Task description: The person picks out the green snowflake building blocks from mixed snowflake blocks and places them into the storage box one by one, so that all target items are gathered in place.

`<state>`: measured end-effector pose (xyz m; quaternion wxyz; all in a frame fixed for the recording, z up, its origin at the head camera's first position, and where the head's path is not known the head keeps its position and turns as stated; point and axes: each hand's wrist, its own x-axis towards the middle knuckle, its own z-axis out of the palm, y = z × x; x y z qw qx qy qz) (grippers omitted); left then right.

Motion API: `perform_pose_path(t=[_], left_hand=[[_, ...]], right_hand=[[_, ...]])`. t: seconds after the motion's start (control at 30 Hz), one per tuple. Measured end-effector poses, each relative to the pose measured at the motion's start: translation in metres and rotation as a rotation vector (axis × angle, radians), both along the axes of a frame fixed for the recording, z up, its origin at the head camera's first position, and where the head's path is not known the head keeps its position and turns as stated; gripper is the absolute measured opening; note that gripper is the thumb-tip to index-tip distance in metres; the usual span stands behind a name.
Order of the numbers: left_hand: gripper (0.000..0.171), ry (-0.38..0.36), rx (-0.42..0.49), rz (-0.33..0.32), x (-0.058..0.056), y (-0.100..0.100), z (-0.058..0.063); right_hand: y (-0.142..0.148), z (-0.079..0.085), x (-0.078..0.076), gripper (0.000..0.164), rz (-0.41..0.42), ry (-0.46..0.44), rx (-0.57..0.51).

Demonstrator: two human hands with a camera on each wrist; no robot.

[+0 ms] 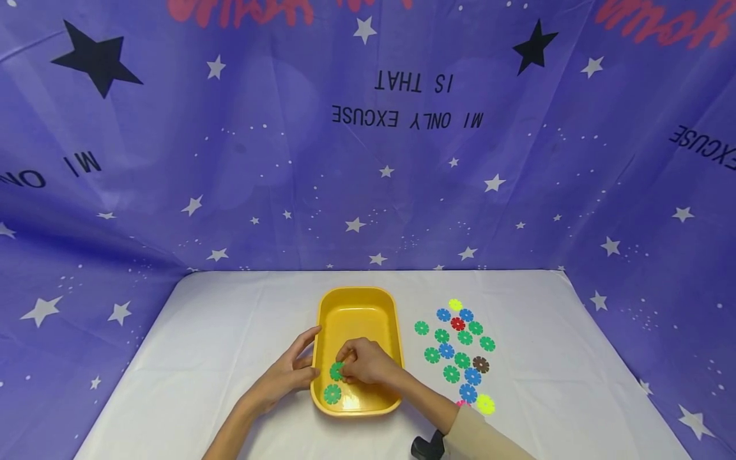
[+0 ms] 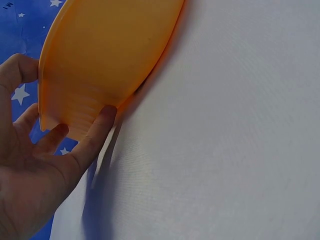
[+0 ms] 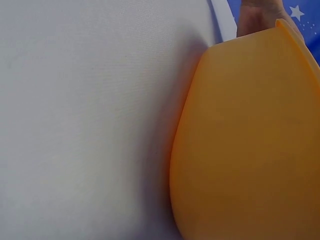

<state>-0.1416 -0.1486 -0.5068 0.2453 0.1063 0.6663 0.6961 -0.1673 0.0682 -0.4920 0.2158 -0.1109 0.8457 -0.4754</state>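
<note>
A yellow plastic tray [image 1: 356,298] lies on the white-covered table. My left hand [image 1: 282,378] rests against its left side, the fingers spread and fairly straight. In the left wrist view, the fingertips [image 2: 107,114] touch the tray's outer wall [image 2: 115,50]. Over the tray's inside, my right hand [image 1: 368,363] has curled fingers and pinches a green snowflake disc [image 1: 336,370], partly hidden by the fingertips. Another green snowflake disc [image 1: 332,394] lies just below it on the tray floor. The right wrist view is mostly filled by the tray's outer wall [image 3: 245,140].
To the tray's right, several loose snowflake discs lie scattered: green [image 1: 451,374], blue [image 1: 468,393], yellow [image 1: 485,404], red [image 1: 457,324] and brown [image 1: 480,364]. A black object [image 1: 427,448] sits by the right sleeve [image 1: 480,437]. A purple star-patterned curtain [image 1: 356,191] surrounds the table.
</note>
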Motion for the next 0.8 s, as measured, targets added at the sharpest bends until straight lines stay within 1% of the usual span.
perform_pose_path(t=[0.47, 0.7, 0.8], left_hand=[[0.086, -0.001, 0.001, 0.003, 0.0001, -0.0002, 0.0014], [0.086, -0.003, 0.0, 0.006, 0.0, -0.0002, 0.0004], [0.086, -0.005, 0.006, 0.004, 0.0, 0.0001, 0.0001]], right_hand=[[-0.0033, -0.0002, -0.0009, 0.012, 0.038, 0.051, 0.091], [-0.0023, -0.0002, -0.0001, 0.01, 0.045, 0.064, 0.108], [0.0008, 0.0019, 0.0016, 0.01, 0.048, 0.091, 0.102]])
